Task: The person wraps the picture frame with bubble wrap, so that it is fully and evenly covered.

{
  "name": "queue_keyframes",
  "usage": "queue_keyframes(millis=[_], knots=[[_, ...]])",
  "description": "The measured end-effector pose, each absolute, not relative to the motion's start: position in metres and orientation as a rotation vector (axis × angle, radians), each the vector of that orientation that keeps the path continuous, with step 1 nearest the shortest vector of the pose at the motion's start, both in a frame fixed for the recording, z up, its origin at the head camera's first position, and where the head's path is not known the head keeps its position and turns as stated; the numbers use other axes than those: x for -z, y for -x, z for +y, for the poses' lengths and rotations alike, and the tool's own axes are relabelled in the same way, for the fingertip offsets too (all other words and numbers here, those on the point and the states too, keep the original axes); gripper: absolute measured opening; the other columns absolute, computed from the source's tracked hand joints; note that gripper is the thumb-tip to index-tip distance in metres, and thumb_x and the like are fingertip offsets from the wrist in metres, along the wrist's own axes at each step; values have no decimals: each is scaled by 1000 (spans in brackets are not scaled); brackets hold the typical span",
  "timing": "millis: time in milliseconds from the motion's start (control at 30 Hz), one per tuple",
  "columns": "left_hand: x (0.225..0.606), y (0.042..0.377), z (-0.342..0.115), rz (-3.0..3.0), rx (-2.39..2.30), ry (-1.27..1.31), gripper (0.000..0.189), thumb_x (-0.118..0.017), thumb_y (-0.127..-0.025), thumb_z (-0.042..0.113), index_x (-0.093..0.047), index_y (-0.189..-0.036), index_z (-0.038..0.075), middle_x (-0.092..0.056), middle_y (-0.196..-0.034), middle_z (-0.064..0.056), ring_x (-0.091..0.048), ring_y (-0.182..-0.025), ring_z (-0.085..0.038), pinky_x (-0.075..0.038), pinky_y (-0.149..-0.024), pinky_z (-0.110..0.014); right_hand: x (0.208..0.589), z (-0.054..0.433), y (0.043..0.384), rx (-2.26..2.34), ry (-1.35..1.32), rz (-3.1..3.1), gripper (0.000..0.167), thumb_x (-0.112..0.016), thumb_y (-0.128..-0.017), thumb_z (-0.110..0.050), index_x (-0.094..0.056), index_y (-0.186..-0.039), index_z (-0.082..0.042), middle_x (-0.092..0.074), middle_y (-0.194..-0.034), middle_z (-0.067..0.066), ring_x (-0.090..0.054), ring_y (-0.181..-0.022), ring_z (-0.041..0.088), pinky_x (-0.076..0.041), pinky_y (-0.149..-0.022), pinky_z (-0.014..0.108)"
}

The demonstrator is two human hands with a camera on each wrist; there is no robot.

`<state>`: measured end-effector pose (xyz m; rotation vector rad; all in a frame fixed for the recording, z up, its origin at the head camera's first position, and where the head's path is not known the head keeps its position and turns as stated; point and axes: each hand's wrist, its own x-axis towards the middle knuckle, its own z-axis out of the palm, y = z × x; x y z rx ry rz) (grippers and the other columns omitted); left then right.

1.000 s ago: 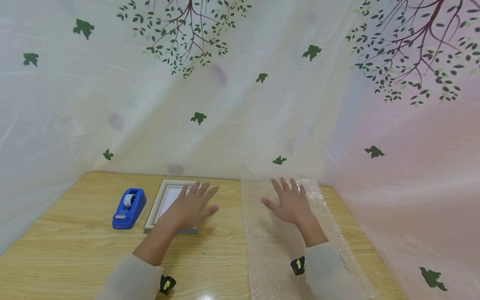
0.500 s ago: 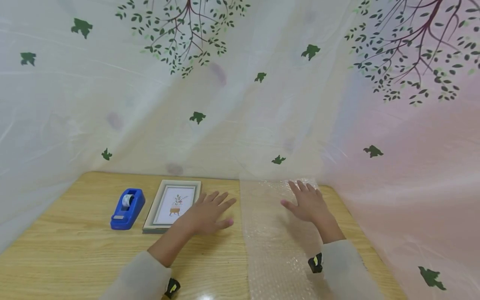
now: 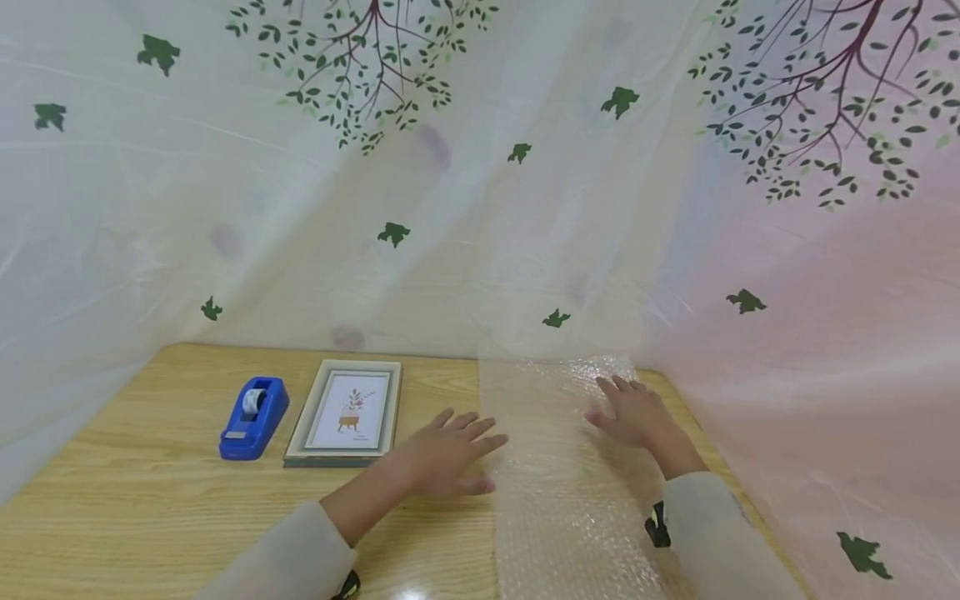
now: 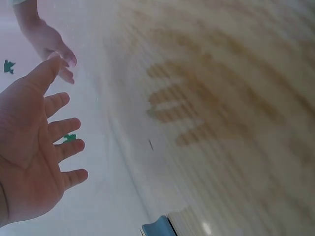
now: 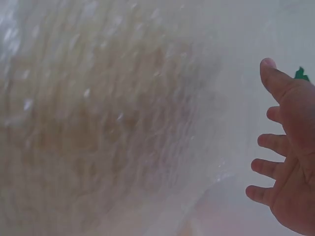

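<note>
In my head view the wrap (image 3: 558,517) lies flat on the table (image 3: 427,554), a clear bubbled strip whose long axis runs from the far edge straight back toward the person and out of the bottom of the picture. I see the right hand (image 3: 637,417) over its right side, fingers apart and aimed away and to the left; my right wrist view shows the palm with thumb and fingers spread, holding nothing. The left hand (image 3: 444,457) is above the table just left of the wrap, its fingers apart too, reaching to the strip's left edge as I look down. My left wrist view catches that hand's shadow on the wood, clear of the palm. Left of the wrap I have the frame (image 3: 348,412), face up near the far edge, its long axis running away from the person with the far end leaning slightly right; its plant drawing reads upright from this side. Beside it sits the blue dispenser (image 3: 253,422), lengthwise the same way, tape roll toward the far end. Behind hangs a leaf-printed sheet (image 3: 465,283).
</note>
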<state>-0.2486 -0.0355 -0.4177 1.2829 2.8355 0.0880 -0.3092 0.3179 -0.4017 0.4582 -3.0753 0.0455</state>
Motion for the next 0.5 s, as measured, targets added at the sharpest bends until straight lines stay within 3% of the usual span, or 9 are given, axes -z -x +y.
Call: queue_keyframes(millis=[233, 500], knots=[[426, 243, -22, 2774, 34, -1433, 71, -38, -101, 68, -35, -160, 29, -33, -165, -4, -28, -153, -29, -21, -123, -51, 418, 329, 312, -16, -472, -3115, 71, -49, -105, -49, -37, -155, 1, -39, -154, 33, -37, -136, 61, -29, -106, 76], [428, 239, -13, 2726, 91, -1476, 76, -44, -97, 73, -39, -158, 29, -36, -163, -3, -29, -152, -29, -21, -124, -48, 431, 341, 312, -190, -440, -3240, 80, -44, -104, -58, -31, -159, -2, -28, -159, 35, -22, -140, 66, -17, -107, 81]])
